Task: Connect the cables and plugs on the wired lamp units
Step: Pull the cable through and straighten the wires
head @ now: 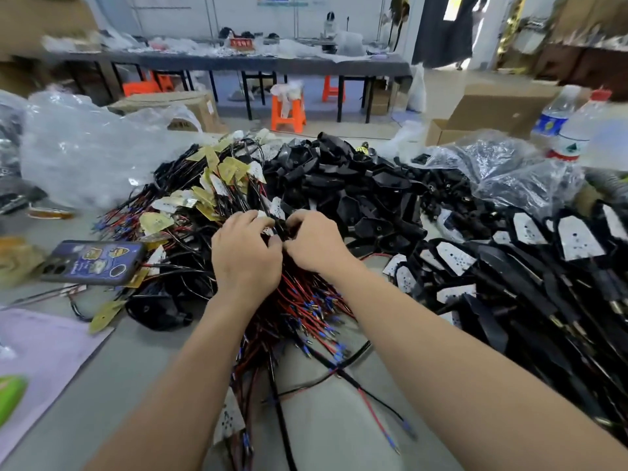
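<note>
1. Far left of the wire heap (204, 205): crumpled clear plastic bags (85, 147). Nearer, against the heap's left edge, a phone (91, 263) face down on the grey worktop (153, 351).
2. On the heap's crown: left hand (244, 256), fingers curled, pinching black cables (277, 228). Plug ends hidden under the fingertips.
3. Just beside it, knuckles almost touching: right hand (316, 243), likewise curled and pinching at the same cables. Joint made or not: cannot tell.
4. On the heap's near side: loose red leads (316, 311) with blue tips, fanned out and unplugged. By the look of it, plenty of connecting left.
5. Right of the heap: a mound of bare black housings (339, 185), then rows of lamp units (577, 239) with white boards seated. Seemingly the finished share, smaller than the backlog.
6. Far right of the heap, toward the back: two water bottles (571, 130).
</note>
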Demonstrator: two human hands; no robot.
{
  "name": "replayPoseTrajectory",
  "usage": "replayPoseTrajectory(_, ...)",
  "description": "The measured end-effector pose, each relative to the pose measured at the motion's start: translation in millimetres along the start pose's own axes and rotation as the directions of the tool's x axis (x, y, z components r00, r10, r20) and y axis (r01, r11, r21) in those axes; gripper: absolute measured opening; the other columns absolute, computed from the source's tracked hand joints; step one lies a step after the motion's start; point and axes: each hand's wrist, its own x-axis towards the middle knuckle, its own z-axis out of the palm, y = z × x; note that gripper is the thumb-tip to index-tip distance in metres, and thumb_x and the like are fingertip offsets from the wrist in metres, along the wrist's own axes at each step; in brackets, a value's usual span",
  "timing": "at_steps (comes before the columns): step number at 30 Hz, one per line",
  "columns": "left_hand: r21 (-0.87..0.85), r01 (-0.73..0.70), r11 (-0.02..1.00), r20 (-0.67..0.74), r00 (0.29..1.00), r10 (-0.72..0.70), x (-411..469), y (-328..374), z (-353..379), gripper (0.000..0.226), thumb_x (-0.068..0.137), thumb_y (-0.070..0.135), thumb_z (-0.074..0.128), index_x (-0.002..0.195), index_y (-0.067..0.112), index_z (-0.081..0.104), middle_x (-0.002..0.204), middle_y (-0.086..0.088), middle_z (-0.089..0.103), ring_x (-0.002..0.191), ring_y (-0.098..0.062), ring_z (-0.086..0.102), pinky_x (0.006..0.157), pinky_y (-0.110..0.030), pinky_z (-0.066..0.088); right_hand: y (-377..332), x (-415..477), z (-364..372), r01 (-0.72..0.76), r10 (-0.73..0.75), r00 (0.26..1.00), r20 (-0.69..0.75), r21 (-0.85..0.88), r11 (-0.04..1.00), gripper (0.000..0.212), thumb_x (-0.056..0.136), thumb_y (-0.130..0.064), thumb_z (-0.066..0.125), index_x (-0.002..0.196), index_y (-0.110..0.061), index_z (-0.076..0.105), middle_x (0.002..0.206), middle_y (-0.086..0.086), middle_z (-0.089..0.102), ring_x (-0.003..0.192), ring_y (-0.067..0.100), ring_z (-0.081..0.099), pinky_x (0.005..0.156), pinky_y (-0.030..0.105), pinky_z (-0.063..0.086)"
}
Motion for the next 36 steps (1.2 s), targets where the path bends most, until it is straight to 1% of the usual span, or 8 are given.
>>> replayPoseTrajectory(6,0.116,0.01,0.993,-0.091,0.996,0.001,-7,-1,12,0.035,0.096,0.039,0.064,0.126,0.022,0.07,0.143,0.003,0.061,0.142,-0.022,0.046,0.114,-0.044,0.031,5,14,-35,-0.093,0.093,0.994,0.063,0.008,0.996,0.028,0.094,-0.009,0.055,0.114,-0.008,0.075,0.112,0.013,0.072,0.106,0.029,0.068,0.093,0.037,0.057)
replayPoseTrajectory(8,0.135,0.008,0.991,-0.091,0.996,0.005,-8,-1,12,0.035,0.096,0.039,0.064,0.127,0.023,0.07,0.145,0.003,0.061,0.143,-0.022,0.045,0.114,-0.043,0.03,5,13,-54,-0.096,0.096,0.995,0.017,0.278,0.956,0.025,0.09,0.005,0.053,0.103,-0.001,0.074,0.083,0.008,0.07,0.07,0.013,0.068,0.064,0.024,0.055)
replayPoseTrajectory(12,0.153,0.004,0.988,-0.146,0.989,0.018,-9,12,4,0.027,0.095,0.034,0.069,0.118,0.021,0.075,0.139,-0.002,0.065,0.135,-0.026,0.053,0.11,-0.043,0.034,8,-4,-84,-0.029,0.142,0.988,-0.064,0.818,0.574,0.029,0.083,0.013,0.049,0.087,-0.009,0.067,0.051,0.001,0.053,0.033,0.008,0.03,0.036,0.018,0.022)
replayPoseTrajectory(15,-0.303,-0.064,0.951,-0.077,0.996,0.042,-7,39,-11,0.016,0.098,0.034,0.065,0.095,0.025,0.078,0.1,0.007,0.078,0.097,-0.018,0.071,0.085,-0.032,0.05,19,-16,-86,0.051,0.09,0.991,-0.098,0.903,0.427,0.023,0.093,0.005,0.05,0.094,-0.012,0.065,0.06,0.005,0.056,0.039,0.012,0.025,0.039,0.019,0.021)
replayPoseTrajectory(19,-0.73,0.431,0.531,0.588,0.792,0.167,-9,75,-8,0.03,0.108,0.026,0.052,0.095,0.015,0.076,0.065,-0.008,0.072,0.049,-0.017,0.063,0.048,-0.023,0.048,37,-20,-78,0.174,0.239,0.918,-0.316,0.864,0.473,0.023,0.094,0.004,0.05,0.097,-0.014,0.065,0.059,0.003,0.057,0.038,0.009,0.03,0.038,0.02,0.024)
replayPoseTrajectory(22,-0.7,0.377,0.607,0.524,0.848,0.078,-14,76,12,0.031,0.106,0.019,0.054,0.089,0.018,0.079,0.052,-0.003,0.057,0.042,-0.011,0.043,0.045,-0.019,0.038,54,-25,-72,0.252,0.338,0.833,-0.437,0.845,0.471,0.019,0.092,0.001,0.056,0.099,-0.014,0.065,0.061,0.001,0.063,0.043,0.01,0.044,0.041,0.02,0.034)
replayPoseTrajectory(28,-0.738,0.16,0.656,0.287,0.953,0.092,-1,71,36,0.037,0.085,0.038,0.062,0.066,0.006,0.063,0.05,0.002,0.045,0.049,-0.01,0.034,0.049,-0.027,0.028,72,-41,-44,0.092,0.198,0.928,-0.315,0.709,0.699,0.026,0.083,0.004,0.061,0.081,-0.02,0.072,0.066,0.0,0.068,0.062,0.015,0.061,0.062,0.033,0.051)
replayPoseTrajectory(36,-0.745,0.088,0.662,0.225,0.966,0.124,-19,55,43,0.031,0.092,0.047,0.06,0.069,0.031,0.075,0.049,0.007,0.056,0.046,-0.003,0.043,0.049,-0.018,0.036,71,-50,-50,0.005,0.161,0.981,-0.109,0.841,0.541,0.028,0.087,0.013,0.051,0.091,-0.009,0.068,0.073,0.007,0.069,0.059,0.014,0.063,0.055,0.023,0.051)
